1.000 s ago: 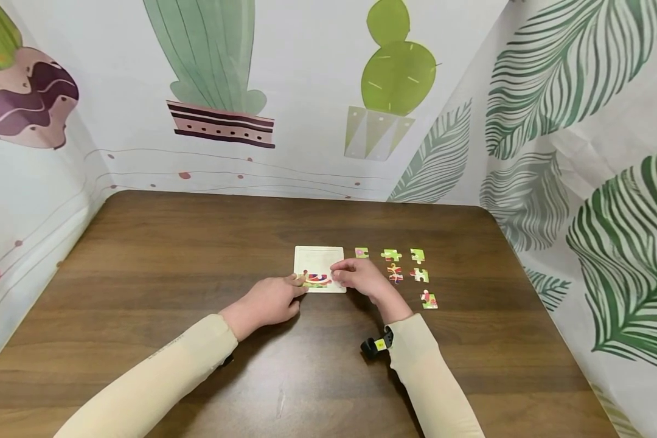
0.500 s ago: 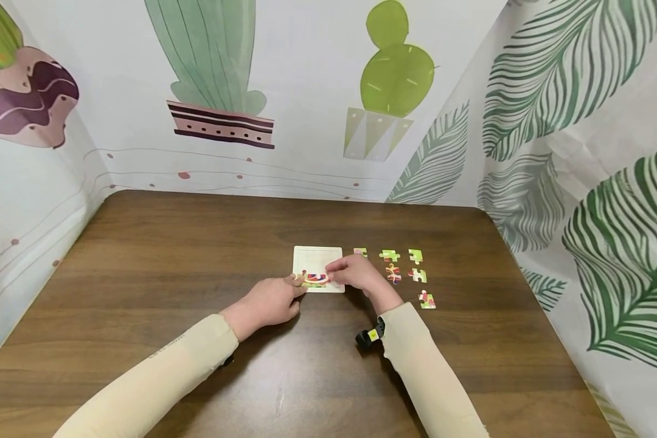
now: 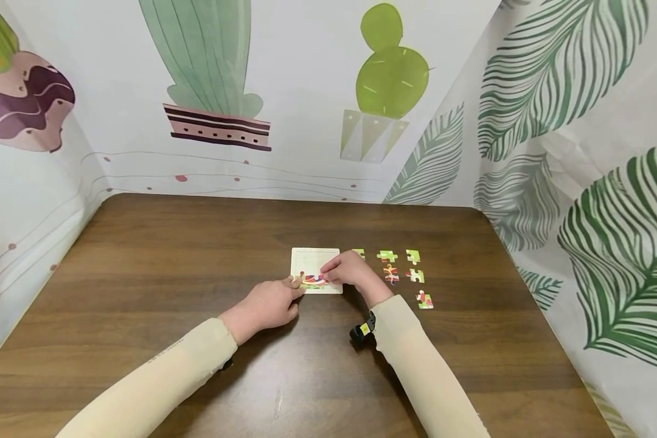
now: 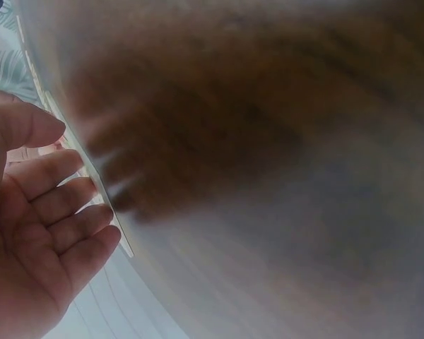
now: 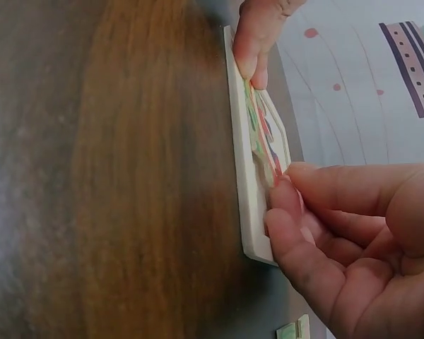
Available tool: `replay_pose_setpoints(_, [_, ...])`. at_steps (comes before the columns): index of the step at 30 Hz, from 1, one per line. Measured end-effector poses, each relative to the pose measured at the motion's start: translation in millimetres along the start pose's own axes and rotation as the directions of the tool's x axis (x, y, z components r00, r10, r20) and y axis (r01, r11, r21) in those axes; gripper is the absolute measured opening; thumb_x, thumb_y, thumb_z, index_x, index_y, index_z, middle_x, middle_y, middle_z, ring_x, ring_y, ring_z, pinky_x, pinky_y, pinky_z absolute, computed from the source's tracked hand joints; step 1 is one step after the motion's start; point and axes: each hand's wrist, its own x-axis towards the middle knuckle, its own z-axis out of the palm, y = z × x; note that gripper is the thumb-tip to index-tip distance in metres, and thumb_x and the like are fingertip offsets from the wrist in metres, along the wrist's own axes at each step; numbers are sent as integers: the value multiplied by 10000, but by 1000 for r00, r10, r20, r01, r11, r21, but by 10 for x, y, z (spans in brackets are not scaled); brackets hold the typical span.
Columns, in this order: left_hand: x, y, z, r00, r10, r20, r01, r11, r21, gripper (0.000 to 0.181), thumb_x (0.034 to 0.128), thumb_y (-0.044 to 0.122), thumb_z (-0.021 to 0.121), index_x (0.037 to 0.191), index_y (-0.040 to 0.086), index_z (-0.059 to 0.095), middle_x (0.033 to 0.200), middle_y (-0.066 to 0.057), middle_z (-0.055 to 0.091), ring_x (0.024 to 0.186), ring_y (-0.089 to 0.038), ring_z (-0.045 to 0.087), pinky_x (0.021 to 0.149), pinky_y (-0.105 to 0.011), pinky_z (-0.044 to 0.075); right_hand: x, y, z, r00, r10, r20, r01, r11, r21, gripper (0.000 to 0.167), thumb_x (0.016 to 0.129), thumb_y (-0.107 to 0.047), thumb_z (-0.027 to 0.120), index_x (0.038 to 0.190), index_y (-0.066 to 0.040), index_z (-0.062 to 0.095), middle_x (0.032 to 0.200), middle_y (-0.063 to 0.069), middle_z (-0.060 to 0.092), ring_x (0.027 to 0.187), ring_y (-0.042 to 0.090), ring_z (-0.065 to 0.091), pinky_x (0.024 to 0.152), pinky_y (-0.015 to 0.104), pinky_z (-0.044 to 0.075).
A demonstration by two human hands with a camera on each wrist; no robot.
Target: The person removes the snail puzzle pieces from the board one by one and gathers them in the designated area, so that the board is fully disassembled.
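A pale puzzle tray (image 3: 306,260) lies on the table, with joined jigsaw pieces (image 3: 313,281) along its near edge. My left hand (image 3: 264,302) reaches in from the left, and its fingertips press the left end of that row. In the left wrist view the left hand (image 4: 46,226) has its fingers loosely extended. From the right, my right hand (image 3: 354,272) pinches a jigsaw piece between thumb and fingers at the row's right end. The right wrist view shows the right hand (image 5: 360,247) mostly covering this piece, beside the joined pieces (image 5: 261,131).
Several loose pieces lie right of the tray: a green one (image 3: 386,256), a corner piece (image 3: 412,256), a red-orange one (image 3: 390,274) and a pink-green one (image 3: 424,299). Another piece is partly behind the right hand. A patterned wall cloth (image 3: 301,176) stands behind the table (image 3: 197,243).
My right hand and forearm have shifted a little left, drawing the pinched piece closer to the joined row. The left hand stays on the tray. The head view has shifted slightly.
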Motion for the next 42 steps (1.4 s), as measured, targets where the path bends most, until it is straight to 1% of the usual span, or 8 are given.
replay_pose_setpoints(5, [2, 3, -6, 1000, -11, 22, 12, 1000, -22, 415, 908, 145, 622, 1300, 37, 705, 1417, -179, 641, 1298, -367, 644, 936, -521, 577, 6, 6, 15, 1000, -4, -9, 4, 1000, 11, 169, 885, -60, 743, 1017, 31, 795, 827, 52, 732, 635, 71, 524, 597, 164, 464])
replay_pose_setpoints(12, [3, 13, -14, 1000, -15, 17, 15, 1000, -22, 404, 908, 142, 630, 1290, 40, 713, 1407, -180, 648, 1285, -367, 652, 909, -519, 584, 3, -5, 28, 1000, -20, -14, 20, 1000, -10, 148, 873, -50, 744, 980, 35, 801, 650, -47, 616, 560, 66, 479, 555, 174, 419])
replay_pose_setpoints(18, [11, 1, 2, 1000, -11, 14, 12, 1000, -29, 408, 911, 143, 626, 1297, 39, 707, 1416, -179, 640, 1292, -366, 648, 920, -521, 580, -23, -37, 26, 999, -33, 0, 33, 998, -52, 135, 860, -42, 754, 955, 46, 792, 633, -59, 603, 558, 58, 471, 540, 171, 391])
replay_pose_setpoints(23, [9, -21, 13, 1000, -3, 9, 4, 1000, -29, 401, 916, 143, 619, 1294, 44, 711, 1405, -180, 648, 1287, -365, 652, 938, -511, 576, -31, -31, 40, 999, -46, -4, 46, 998, -49, 123, 858, -35, 748, 940, 49, 784, 657, -51, 617, 567, 58, 478, 545, 170, 397])
replay_pose_setpoints(27, [0, -41, 8, 1000, 6, 8, -6, 999, -37, 402, 917, 137, 612, 1296, 45, 710, 1408, -176, 647, 1293, -357, 649, 952, -500, 572, -30, -20, 39, 999, -44, -1, 44, 999, -32, 114, 869, -38, 745, 936, 46, 783, 711, -13, 670, 590, 68, 493, 558, 171, 417])
replay_pose_setpoints(32, [-15, -66, 13, 1000, 10, 26, -9, 999, -42, 414, 919, 135, 602, 1311, 47, 701, 1428, -164, 636, 1319, -341, 634, 968, -494, 568, -4, 25, 25, 999, -32, 19, 31, 999, 16, 130, 887, -34, 721, 965, 54, 778, 769, 20, 697, 644, 84, 521, 599, 175, 460])
replay_pose_setpoints(37, [-12, -68, 18, 1000, 20, 21, -19, 999, -32, 419, 911, 136, 614, 1312, 49, 700, 1429, -160, 637, 1315, -337, 637, 956, -493, 572, 14, 84, -6, 999, -6, 33, 2, 996, 94, 173, 906, -43, 710, 1032, 64, 761, 805, 14, 678, 695, 89, 555, 653, 183, 508])
replay_pose_setpoints(42, [-5, -63, 7, 1000, 25, 13, -25, 999, -29, 429, 905, 135, 626, 1320, 47, 695, 1416, -165, 647, 1311, -338, 640, 954, -492, 575, 6, 96, -24, 999, 18, 28, -22, 987, 156, 180, 915, -39, 705, 1048, 75, 749, 811, 13, 682, 715, 79, 581, 686, 194, 545])
